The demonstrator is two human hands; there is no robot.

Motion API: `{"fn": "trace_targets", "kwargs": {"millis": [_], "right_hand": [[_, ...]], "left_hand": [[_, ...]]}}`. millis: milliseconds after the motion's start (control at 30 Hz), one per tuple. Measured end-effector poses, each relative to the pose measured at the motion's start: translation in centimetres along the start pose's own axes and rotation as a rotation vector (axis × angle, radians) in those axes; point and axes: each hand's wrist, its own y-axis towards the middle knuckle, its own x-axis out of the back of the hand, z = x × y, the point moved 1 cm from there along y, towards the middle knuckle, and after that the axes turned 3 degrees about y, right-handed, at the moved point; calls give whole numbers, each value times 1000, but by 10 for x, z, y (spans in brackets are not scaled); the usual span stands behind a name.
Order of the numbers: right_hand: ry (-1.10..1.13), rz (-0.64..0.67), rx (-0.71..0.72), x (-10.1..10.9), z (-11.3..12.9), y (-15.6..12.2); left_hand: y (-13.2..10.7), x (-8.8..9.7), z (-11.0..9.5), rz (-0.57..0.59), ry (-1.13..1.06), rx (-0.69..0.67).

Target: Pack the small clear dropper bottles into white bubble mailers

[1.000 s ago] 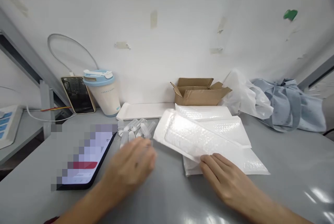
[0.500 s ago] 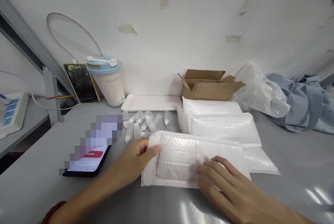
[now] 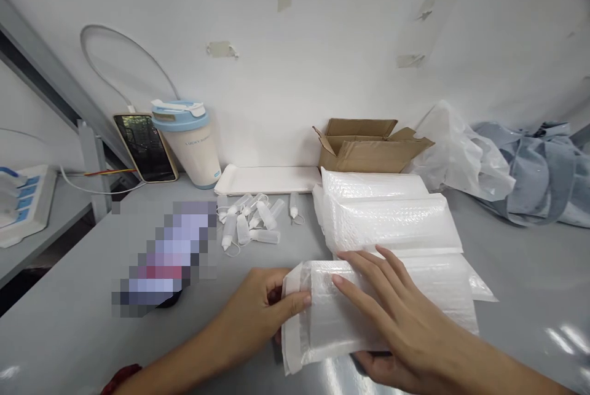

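Note:
A white bubble mailer (image 3: 345,321) lies between my two hands near the front of the table, its left end lifted. My left hand (image 3: 281,303) is closed on that end, thumb on top and fingers mostly hidden beneath. Across the mailer's right part, my right hand (image 3: 387,309) has its fingers spread on the upper face, and its thumb tucks under the near edge. Behind it, more bubble mailers (image 3: 391,220) lie in an overlapping pile. Several small clear plastic bottles (image 3: 265,215) with thin loops are scattered to the left of that pile.
An opened cardboard box (image 3: 373,155), a white tray-like piece (image 3: 271,180) and a lidded cup (image 3: 193,152) line the wall. One phone (image 3: 145,149) leans by the cup; a blurred-out phone (image 3: 173,254) lies left. A plastic bag (image 3: 465,158) and blue-grey cloth bag (image 3: 539,174) sit right.
The mailer has shifted right and toward me, and both hands have moved with it. My right hand's thumb has gone under its near edge. The small bottles are less covered.

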Motion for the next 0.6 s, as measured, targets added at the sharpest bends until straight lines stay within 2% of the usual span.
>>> {"fn": "trace_targets", "kwargs": {"millis": [67,133,200,300,333,400,500,600], "right_hand": [[-38,-39,8,-2,0,0],[-81,-82,13,-4,0,1],[-114,-109,5,-6,-1,0],[-125,-108,-8,-8,-4,-1],[-120,-107,-10,-9,-4,-1],[-108,-116,-12,-10,-6,-2],[-91,-125,-12,-10,-5,-2],[-86,-127,-13,-8,-4,0]], "left_hand": [[1,2,2,-83,64,38],[0,6,3,-228,253,-16],[-2,16,3,-379,537,-183],[-7,37,2,-546,995,-519],[-7,45,1,-579,1118,-595],[-8,58,0,-598,1265,-638],[-8,63,-5,-549,1202,-572],[-8,49,-10,-375,804,-346]]}}
